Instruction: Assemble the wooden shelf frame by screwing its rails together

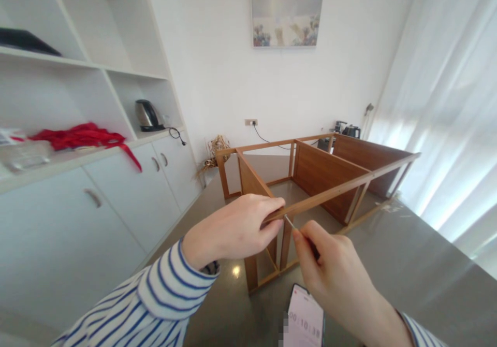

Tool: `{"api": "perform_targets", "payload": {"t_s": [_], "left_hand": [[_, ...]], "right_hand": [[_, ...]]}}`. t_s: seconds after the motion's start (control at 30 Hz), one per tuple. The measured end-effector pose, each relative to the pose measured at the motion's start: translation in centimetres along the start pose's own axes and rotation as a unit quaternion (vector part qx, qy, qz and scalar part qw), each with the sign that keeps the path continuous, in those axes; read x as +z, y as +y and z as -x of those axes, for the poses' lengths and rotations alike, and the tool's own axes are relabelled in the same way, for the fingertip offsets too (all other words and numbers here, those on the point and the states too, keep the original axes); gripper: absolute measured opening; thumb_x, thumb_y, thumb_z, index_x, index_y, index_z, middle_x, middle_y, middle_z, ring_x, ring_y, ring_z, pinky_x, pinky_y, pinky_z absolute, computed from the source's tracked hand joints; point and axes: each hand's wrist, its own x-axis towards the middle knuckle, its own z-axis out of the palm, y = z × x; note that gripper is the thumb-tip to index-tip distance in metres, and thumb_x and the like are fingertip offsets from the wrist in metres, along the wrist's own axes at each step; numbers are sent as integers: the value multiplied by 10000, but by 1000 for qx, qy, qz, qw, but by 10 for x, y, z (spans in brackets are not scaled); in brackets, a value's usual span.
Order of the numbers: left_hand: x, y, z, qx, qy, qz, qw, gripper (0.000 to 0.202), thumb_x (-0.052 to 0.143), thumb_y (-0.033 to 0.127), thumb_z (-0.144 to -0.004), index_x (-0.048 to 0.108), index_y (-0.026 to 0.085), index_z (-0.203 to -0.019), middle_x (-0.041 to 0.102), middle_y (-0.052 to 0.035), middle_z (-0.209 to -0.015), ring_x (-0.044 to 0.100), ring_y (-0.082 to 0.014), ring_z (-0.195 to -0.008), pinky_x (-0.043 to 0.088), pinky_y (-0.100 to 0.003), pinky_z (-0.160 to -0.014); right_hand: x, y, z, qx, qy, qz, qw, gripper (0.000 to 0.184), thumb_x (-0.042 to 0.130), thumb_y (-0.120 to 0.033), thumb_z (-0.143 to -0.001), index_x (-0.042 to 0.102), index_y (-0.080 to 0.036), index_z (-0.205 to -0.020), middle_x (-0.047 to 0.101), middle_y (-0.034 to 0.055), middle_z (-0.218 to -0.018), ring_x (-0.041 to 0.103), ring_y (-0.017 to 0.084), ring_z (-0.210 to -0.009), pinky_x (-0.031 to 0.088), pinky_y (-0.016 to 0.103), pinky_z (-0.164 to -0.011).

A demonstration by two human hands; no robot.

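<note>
A wooden shelf frame [326, 197] with brown panels lies on its side on the table. My left hand [243, 225] is closed around the near end of its front rail, thumb below and fingers on top. Just to the right, my right hand [330, 259] pinches a thin metal tool [290, 222]. The tip of this tool meets the rail close to my left fingertips; its other end is hidden in my fist, so whether it is a hex key or a screwdriver does not show.
A phone [305, 318] with a running timer lies on the grey table [419, 254] below my right hand. White cabinets [116, 202] line the left side, with red cloth [83, 135] and a kettle [147, 115] on their shelves. Dried flowers [217, 150] stand behind the frame.
</note>
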Motion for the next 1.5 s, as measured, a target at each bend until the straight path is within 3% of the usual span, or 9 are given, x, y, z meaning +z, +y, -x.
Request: {"api": "perform_targets", "payload": {"t_s": [0.2, 0.5, 0.87, 1.17, 1.4, 1.5], "left_hand": [[1, 1, 0, -18, -27, -7, 999, 155, 536, 310, -807, 651, 215, -847, 654, -44, -741, 627, -198, -717, 440, -277, -678], [2, 1, 0, 28, -63, -104, 992, 265, 438, 206, -876, 620, 211, -1069, 666, -50, -876, 619, -182, -790, 426, -273, -707], [-1, 4, 1, 34, -87, -144, 985, 244, 401, 212, -911, 578, 186, -1078, 660, -55, -967, 618, -168, -881, 448, -277, -775], [1, 2, 2, 37, -68, -142, 987, 222, 419, 235, -908, 602, 185, -1023, 668, -59, -916, 628, -175, -856, 449, -271, -754], [1, 5, 3, 44, -55, -118, 991, 238, 412, 250, -915, 595, 182, -1051, 679, -68, -905, 637, -189, -864, 445, -269, -770], [1, 5, 4, 41, -58, -109, 991, 236, 413, 256, -913, 596, 186, -1044, 680, -65, -911, 637, -191, -866, 444, -270, -770]], "right_hand": [[5, 0, 2, 47, 1, -56, 997, 270, 435, -254, -911, 374, -216, -650, 329, -91, -481, 307, 51, -378, 183, 216, -397], [10, 0, 4, 112, -7, -114, 987, 306, 429, -322, -913, 365, -222, -631, 334, -89, -448, 311, 57, -353, 165, 218, -368], [15, -3, 4, 192, -19, -172, 966, 342, 426, -387, -908, 391, -215, -614, 436, -64, -453, 403, 69, -393, 245, 195, -391], [20, -6, -2, 225, -15, -276, 934, 349, 456, -420, -887, 401, -212, -612, 452, -69, -435, 400, 65, -389, 289, 184, -401], [9, -3, -7, 247, -65, -316, 914, 309, 489, -429, -867, 447, -200, -665, 507, -62, -430, 439, 67, -370, 304, 174, -392], [9, 1, -5, 255, -58, -315, 912, 247, 509, -434, -863, 487, -195, -805, 531, -70, -454, 461, 79, -377, 312, 177, -392]]}}
